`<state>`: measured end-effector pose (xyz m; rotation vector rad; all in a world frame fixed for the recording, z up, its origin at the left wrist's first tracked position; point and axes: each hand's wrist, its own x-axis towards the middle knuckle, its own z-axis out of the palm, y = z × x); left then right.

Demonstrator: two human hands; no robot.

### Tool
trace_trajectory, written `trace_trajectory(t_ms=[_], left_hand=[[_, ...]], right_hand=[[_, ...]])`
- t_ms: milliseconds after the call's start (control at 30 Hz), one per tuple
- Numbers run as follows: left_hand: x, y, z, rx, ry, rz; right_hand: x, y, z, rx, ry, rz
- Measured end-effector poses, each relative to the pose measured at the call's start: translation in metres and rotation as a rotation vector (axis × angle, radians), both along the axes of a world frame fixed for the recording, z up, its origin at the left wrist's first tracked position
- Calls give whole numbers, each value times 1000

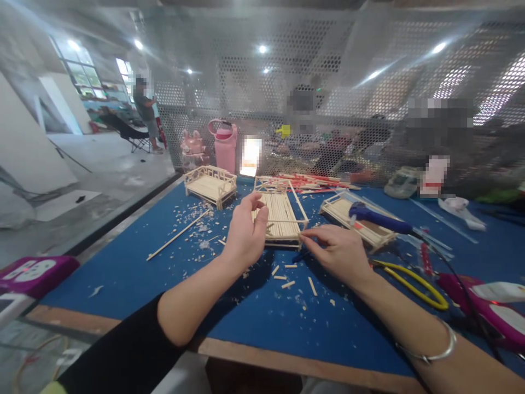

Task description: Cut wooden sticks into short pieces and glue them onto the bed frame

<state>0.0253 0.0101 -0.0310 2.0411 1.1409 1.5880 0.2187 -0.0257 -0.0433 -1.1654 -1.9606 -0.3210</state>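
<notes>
A miniature bench frame [283, 210] built of thin wooden sticks stands on the blue table in front of me, its slatted deck facing up. My left hand [248, 227] is closed round its left side, thumb and curled fingers hiding that edge. At the near right corner, the fingertips of my right hand [338, 251] are pinched against the frame; any small piece between them is too hidden to make out. A finished-looking stick bench [211, 185] sits to the left. Another stick piece [369, 227] lies to the right, under a blue glue gun [381, 219].
Short stick offcuts [288, 284] and shavings litter the blue tabletop [164, 295]. One long stick [178, 236] lies left; red and plain sticks [303, 183] are heaped behind. A yellow cable loop [418, 284] and a purple device [484, 306] are right. A perforated screen [254, 76] stands behind.
</notes>
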Motion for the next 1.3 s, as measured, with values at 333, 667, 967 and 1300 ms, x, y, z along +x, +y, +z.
trace_trajectory(t_ms=[333, 667, 967, 1300], left_hand=[[4, -25, 10, 226, 258, -102], [27, -32, -1, 17, 198, -89], [36, -24, -4, 13, 487, 83], [39, -18, -7, -14, 482, 113]], right_hand=[[-5, -8, 7, 52, -24, 24], [2, -11, 15, -22, 103, 76], [19, 11, 6, -333, 330, 22], [10, 13, 3, -508, 345, 107]])
